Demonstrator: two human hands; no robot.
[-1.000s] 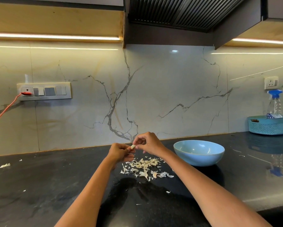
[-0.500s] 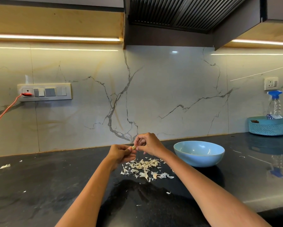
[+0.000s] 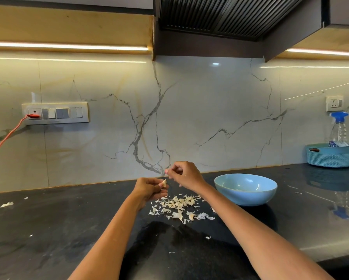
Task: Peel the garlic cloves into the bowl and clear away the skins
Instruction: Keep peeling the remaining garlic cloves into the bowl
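My left hand [image 3: 149, 188] pinches a pale garlic clove [image 3: 164, 182] between thumb and fingertips above the black counter. My right hand [image 3: 184, 174] is raised just right of it, fingers curled, thumb and forefinger pinched together at their tips; a bit of skin there is too small to make out. Below both hands lies a heap of garlic skins [image 3: 179, 207]. A light blue bowl [image 3: 245, 197] stands to the right of the heap; its inside looks bare from here.
Stray skin bits lie at the counter's left [image 3: 7, 204] and near the front [image 3: 208, 237]. A teal basket [image 3: 333, 156] with a spray bottle [image 3: 339, 128] stands at the back right. An orange cable [image 3: 6, 138] runs from the wall switch panel.
My right hand has pulled up and away from the clove, opening a small gap between the hands. My left hand keeps the clove.
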